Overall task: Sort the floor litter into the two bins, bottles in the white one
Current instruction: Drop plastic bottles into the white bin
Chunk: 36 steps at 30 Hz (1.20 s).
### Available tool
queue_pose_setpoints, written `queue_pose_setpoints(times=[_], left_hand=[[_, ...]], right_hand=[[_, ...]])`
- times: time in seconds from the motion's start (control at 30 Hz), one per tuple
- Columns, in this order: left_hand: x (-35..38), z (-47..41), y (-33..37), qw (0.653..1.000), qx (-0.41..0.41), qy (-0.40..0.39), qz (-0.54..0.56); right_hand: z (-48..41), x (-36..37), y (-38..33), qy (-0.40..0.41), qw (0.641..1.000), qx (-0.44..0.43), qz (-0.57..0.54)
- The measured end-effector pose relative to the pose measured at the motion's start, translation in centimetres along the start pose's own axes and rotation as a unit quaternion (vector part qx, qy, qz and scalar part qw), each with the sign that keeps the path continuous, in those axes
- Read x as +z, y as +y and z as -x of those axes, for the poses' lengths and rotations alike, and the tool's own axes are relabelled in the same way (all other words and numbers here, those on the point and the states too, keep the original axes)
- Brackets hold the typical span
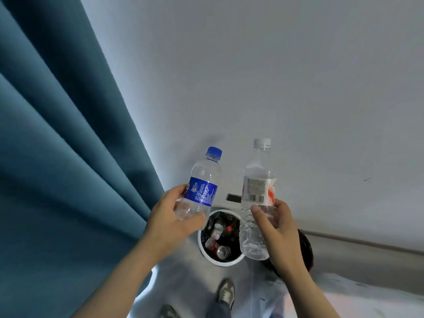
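Left hand [169, 216] curls round the base of the blue-labelled bottle [203, 180], right hand [278, 228] round the white-capped bottle [257, 191], both held roughly upright above the white bin [223, 263]. Released together, the 2 bottles could clash or strike the rim and bounce out. The right one hangs near the dark bin [306, 249], half hidden behind that hand, and might drop there instead.

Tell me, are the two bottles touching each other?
Apart. The head view shows wall and the white bin between the blue-capped bottle and the white-capped bottle.
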<state>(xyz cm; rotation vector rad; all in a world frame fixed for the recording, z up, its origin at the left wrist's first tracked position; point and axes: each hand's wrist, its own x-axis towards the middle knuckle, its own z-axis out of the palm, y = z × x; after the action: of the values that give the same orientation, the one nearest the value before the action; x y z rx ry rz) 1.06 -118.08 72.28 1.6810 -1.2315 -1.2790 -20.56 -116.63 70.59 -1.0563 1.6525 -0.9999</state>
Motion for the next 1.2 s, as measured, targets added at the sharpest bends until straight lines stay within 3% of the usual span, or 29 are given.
queue_pose_setpoints(times=[0.3, 0.43, 0.63, 0.93, 1.2], left_hand=[[8.8, -6.3, -7.8, 0.984, -0.145, -0.054, -0.084], [10.9, -8.6, -12.9, 0.965, -0.23, -0.069, -0.106], [13.7, -12.6, -19.9, 0.946, -0.279, -0.093, -0.133], [16.2, -16.4, -28.5, 0.926, -0.278, -0.126, -0.224], [17.0, -18.5, -32.9, 0.924, -0.242, -0.134, -0.266]], right_hand=[[-5.7, -2.7, 10.5, -0.021, 0.983, 0.172, 0.059], [-7.4, -1.9, 17.3, -0.039, 0.952, 0.286, 0.097], [-10.6, 1.0, 26.9, -0.064, 0.9, 0.418, 0.102], [-14.0, 4.9, 34.9, -0.053, 0.87, 0.472, 0.133], [-16.9, 7.0, 39.0, -0.047, 0.871, 0.464, 0.156]])
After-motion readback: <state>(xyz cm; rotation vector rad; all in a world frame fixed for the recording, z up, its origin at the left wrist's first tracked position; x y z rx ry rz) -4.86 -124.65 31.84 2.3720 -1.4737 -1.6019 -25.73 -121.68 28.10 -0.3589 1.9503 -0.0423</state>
